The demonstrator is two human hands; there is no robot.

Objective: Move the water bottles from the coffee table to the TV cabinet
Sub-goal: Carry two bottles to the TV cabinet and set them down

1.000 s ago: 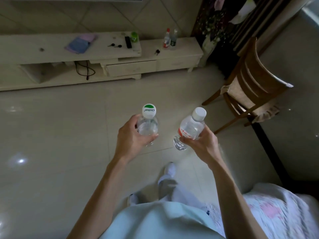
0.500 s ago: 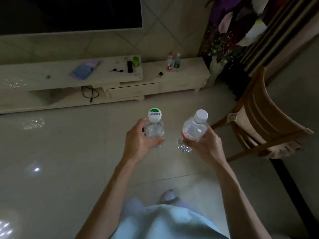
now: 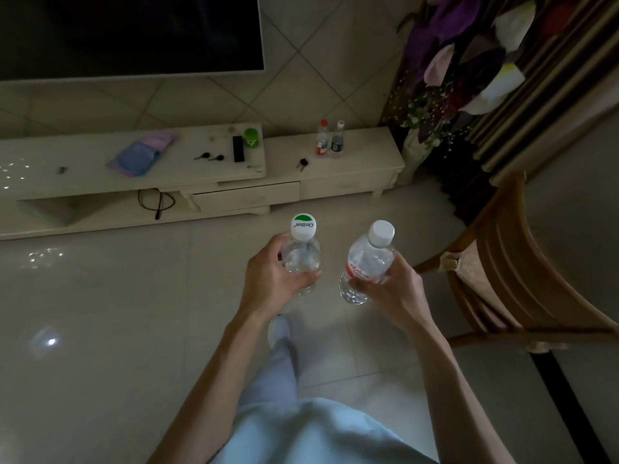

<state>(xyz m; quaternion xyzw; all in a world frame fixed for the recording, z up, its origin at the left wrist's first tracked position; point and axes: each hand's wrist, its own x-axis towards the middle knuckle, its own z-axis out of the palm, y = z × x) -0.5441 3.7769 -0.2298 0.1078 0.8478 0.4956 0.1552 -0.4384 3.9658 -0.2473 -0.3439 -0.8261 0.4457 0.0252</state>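
My left hand grips a clear water bottle with a green-and-white cap, held upright over the floor. My right hand grips a second clear bottle with a white cap and red label, tilted slightly. The cream TV cabinet stretches along the far wall ahead of both hands. Two more bottles stand on its right section: a red-capped one and a white-capped one. The coffee table is out of view.
A dark TV hangs above the cabinet. On the cabinet lie a blue-pink cloth, keys, a black remote, a green cup. A wooden chair stands at right, flowers behind it. Tiled floor lies between.
The view has tilted up and moved closer to the cabinet; the TV is now in sight. Both hands still carry their bottles, and a foot has stepped forward.
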